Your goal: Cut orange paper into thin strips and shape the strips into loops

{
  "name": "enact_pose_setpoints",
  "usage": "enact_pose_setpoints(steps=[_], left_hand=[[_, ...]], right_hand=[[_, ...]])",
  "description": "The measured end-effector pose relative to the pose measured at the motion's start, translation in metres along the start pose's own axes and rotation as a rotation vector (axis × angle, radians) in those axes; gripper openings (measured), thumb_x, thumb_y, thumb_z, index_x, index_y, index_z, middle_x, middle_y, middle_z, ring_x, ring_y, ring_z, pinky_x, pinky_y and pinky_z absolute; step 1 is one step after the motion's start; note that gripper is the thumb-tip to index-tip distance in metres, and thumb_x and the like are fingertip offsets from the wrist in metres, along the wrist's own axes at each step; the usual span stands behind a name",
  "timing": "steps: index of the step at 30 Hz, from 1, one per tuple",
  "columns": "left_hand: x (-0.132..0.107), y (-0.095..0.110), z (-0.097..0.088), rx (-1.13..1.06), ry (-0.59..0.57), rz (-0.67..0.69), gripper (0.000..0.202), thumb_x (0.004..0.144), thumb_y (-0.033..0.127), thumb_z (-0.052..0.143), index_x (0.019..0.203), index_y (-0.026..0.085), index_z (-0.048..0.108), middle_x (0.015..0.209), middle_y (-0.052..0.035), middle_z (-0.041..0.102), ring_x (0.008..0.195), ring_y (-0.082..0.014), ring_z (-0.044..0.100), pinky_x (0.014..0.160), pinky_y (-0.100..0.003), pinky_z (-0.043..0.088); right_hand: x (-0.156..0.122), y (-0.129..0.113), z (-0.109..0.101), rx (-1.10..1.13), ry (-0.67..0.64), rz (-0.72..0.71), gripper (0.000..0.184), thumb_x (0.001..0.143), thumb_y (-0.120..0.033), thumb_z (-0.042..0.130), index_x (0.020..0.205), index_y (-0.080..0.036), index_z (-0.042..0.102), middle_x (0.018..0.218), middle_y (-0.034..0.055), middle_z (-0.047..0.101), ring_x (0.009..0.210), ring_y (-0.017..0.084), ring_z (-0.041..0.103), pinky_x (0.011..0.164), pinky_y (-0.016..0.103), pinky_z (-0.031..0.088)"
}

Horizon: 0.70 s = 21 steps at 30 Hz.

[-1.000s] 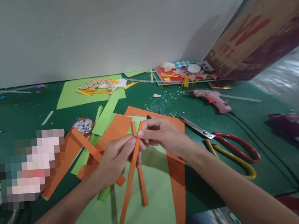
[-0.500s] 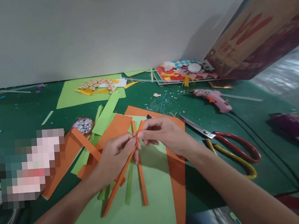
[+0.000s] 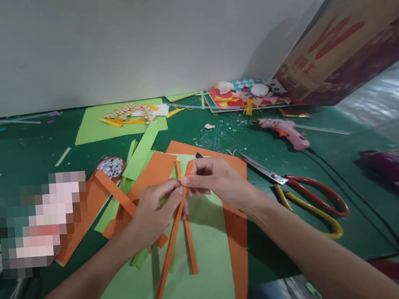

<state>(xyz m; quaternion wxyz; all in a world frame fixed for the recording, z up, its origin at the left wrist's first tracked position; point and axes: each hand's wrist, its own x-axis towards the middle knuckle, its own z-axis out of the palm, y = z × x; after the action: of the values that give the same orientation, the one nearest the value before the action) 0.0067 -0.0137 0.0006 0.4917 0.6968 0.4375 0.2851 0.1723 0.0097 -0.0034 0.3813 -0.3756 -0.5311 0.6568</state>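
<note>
Between my two hands an orange paper strip [image 3: 173, 249] hangs at a slant, its lower end raised over the green sheet. My left hand [image 3: 158, 206] pinches it from the left with thumb and forefinger. My right hand [image 3: 213, 178] pinches its upper end, the fingertips of both hands nearly touching. A second orange strip [image 3: 190, 250] lies behind, running down the light green paper sheet [image 3: 205, 285]. Part of a narrow green strip shows behind the slanted one. Orange paper [image 3: 238, 238] lies under the green sheet. The fold or crossing at my fingertips is partly hidden.
Right of my hands lie open scissors [image 3: 283, 180] with red and yellow handles. Beyond them is a pink glue gun [image 3: 285, 132] with a black cord. Orange and green paper pieces [image 3: 145, 148] overlap at left. A cardboard box [image 3: 345, 43] stands at back right.
The slanted orange strip's lower end has swung to the right and toward me, now casting a separate shadow. Both hands keep nearly the same place, fingers shifting slightly.
</note>
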Motion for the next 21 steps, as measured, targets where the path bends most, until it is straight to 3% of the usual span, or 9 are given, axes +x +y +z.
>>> enact_pose_setpoints(steps=[15,21], left_hand=[[-0.0004,-0.0001,-0.0012,-0.031,-0.019,0.043,0.031,0.091,0.029,0.035,0.073,0.017,0.058,0.062,0.0013,0.062,0.057,-0.0119,0.057,0.061,-0.024,0.044],[-0.0013,0.0003,0.0015,0.033,0.048,-0.036,0.030,0.087,0.030,0.046,0.063,0.016,0.057,0.055,0.0004,0.061,0.049,-0.0110,0.054,0.049,-0.023,0.038]], right_hand=[[-0.0012,0.0021,0.0012,0.001,0.014,0.015,0.033,0.067,-0.040,0.074,0.057,-0.017,0.053,0.052,-0.0034,0.054,0.046,0.006,0.043,0.045,0.022,0.031],[-0.0002,0.0039,0.0010,0.031,0.015,0.045,0.032,0.066,-0.038,0.075,0.055,-0.017,0.053,0.047,-0.0051,0.049,0.044,0.006,0.042,0.044,0.022,0.028]])
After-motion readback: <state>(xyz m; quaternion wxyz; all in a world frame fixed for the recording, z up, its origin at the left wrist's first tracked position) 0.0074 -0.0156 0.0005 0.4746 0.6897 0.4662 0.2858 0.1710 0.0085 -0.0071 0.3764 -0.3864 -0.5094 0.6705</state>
